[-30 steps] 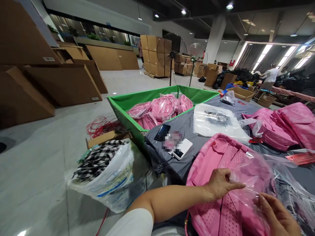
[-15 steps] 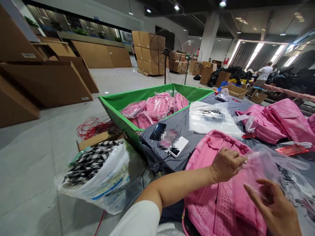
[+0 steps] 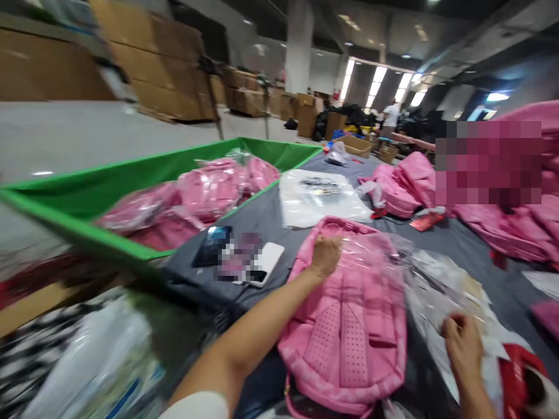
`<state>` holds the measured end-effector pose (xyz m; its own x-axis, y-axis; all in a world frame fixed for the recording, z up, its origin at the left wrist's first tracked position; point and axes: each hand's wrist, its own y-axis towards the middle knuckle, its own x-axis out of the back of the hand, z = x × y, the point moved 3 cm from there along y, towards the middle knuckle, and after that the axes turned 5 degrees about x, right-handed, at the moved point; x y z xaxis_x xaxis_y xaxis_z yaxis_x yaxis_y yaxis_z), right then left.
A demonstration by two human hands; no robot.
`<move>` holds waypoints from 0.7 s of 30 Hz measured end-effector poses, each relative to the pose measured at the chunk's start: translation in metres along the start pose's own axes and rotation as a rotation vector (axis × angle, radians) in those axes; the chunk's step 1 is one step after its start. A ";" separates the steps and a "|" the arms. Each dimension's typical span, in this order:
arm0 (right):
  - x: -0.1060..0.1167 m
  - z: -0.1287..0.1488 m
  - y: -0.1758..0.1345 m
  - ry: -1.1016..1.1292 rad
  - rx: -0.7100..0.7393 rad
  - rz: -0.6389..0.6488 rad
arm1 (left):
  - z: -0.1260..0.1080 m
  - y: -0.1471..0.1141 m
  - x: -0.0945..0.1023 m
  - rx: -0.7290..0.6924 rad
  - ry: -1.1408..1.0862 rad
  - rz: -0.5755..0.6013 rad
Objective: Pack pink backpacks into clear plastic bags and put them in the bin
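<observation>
One grey worktop (image 3: 262,221) carries your pink backpack (image 3: 345,331), laid flat with perforated panels facing up, clear plastic film (image 3: 371,251) stretched across its upper part. Your left hand (image 3: 326,256) has its grip closed on the film; your right hand (image 3: 463,340), fingers curled, is beside the backpack, its hold indeterminable.
</observation>
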<state>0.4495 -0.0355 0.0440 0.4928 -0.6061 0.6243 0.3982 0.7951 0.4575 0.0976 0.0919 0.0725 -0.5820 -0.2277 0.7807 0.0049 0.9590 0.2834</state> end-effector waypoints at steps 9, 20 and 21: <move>0.015 0.040 -0.026 0.146 -0.030 0.067 | 0.016 0.050 -0.024 -0.043 0.033 0.129; 0.051 -0.026 -0.017 0.841 -0.718 0.114 | -0.034 0.053 -0.067 -0.341 0.165 0.266; 0.054 -0.026 -0.014 0.897 -0.732 0.084 | -0.037 0.052 -0.072 -0.331 0.171 0.283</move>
<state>0.4903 -0.0802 0.0549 0.7935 -0.5840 -0.1713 0.5463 0.8075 -0.2225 0.1696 0.1521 0.0517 -0.3781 -0.0162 0.9256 0.4193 0.8884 0.1868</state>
